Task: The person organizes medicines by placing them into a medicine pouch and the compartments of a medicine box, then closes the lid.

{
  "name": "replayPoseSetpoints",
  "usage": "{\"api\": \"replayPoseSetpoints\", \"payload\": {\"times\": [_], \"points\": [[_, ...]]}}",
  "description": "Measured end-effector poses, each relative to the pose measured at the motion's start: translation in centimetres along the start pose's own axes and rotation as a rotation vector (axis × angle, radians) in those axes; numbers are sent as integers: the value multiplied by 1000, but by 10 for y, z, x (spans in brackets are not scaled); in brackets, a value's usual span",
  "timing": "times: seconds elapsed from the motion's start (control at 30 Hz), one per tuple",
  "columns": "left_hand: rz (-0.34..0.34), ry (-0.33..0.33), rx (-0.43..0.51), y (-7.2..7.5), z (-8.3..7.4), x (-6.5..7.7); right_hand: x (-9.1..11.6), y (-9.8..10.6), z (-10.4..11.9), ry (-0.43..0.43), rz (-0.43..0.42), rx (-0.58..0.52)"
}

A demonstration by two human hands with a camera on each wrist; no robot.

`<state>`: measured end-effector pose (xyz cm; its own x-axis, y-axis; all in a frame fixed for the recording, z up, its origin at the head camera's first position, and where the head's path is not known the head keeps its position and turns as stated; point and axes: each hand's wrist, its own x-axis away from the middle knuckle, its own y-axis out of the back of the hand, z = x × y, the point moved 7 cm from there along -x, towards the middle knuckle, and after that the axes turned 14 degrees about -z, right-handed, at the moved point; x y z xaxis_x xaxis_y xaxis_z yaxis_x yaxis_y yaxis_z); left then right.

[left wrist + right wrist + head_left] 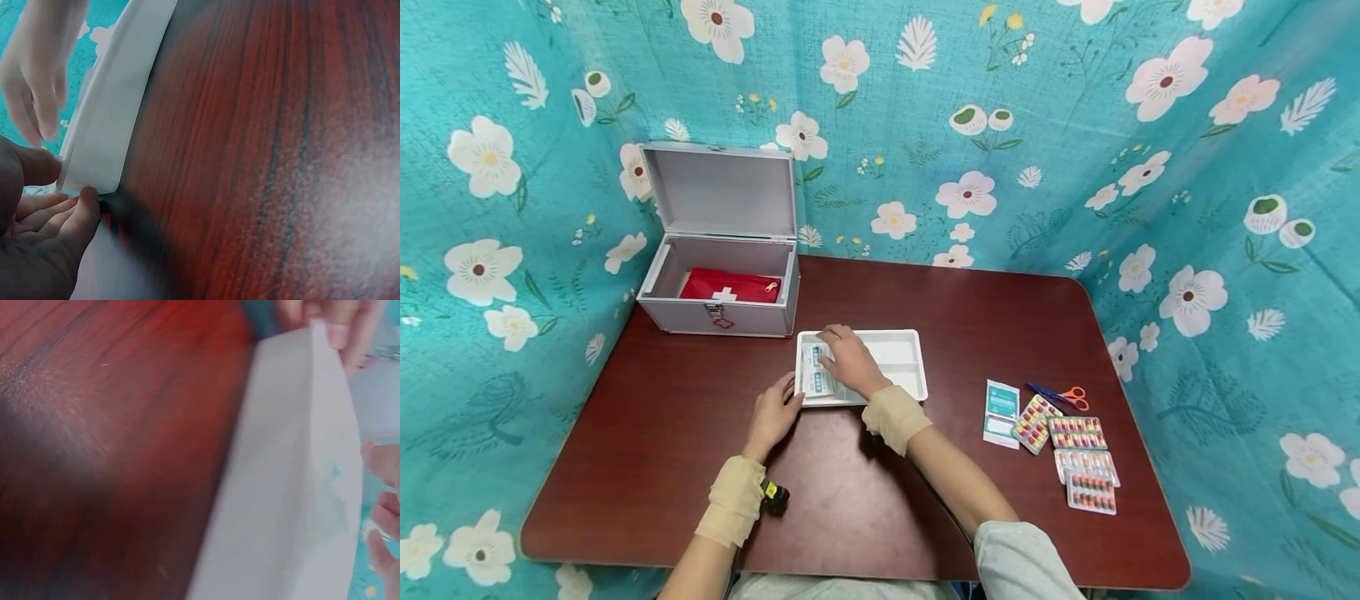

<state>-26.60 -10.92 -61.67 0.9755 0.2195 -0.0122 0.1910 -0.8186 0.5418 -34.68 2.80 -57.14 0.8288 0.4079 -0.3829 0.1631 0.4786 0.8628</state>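
A white divided tray (901,348) lies on the table, with flat blue-and-white packets (815,382) at its left end. My left hand (772,417) pinches the tray's near left corner; the left wrist view shows its thumb on the rim and fingers against the outer wall. Over the tray's left part reaches my right hand (852,360), just beside the packets. In the right wrist view its fingers (384,464) are parted and loosely bent, with nothing seen between them. Part of the packets is hidden under that hand in the head view.
An open grey case (737,318) at the back left contains a red pouch (741,286) with a white cross. On the right lie a teal-and-white packet (1002,414), orange-handled scissors (1075,397) and several blister packs (1078,433). A flowered curtain (880,167) surrounds the table.
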Motion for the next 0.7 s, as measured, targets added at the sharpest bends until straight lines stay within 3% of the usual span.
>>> {"api": "replayPoseSetpoints", "payload": {"times": [0.23, 0.47, 0.57, 0.7], "points": [[12, 46, -32, 4, 5, -1, 21, 62, -42, -148, -32, -184], [24, 32, -48, 3, 4, 0, 76, 121, -112, -229, -54, -113], [31, 34, -47, 2, 3, 2, 106, 142, -144, -281, -6, -70], [42, 41, -38, -1, 3, 2, 150, 157, -181, -386, 138, 5]]}}
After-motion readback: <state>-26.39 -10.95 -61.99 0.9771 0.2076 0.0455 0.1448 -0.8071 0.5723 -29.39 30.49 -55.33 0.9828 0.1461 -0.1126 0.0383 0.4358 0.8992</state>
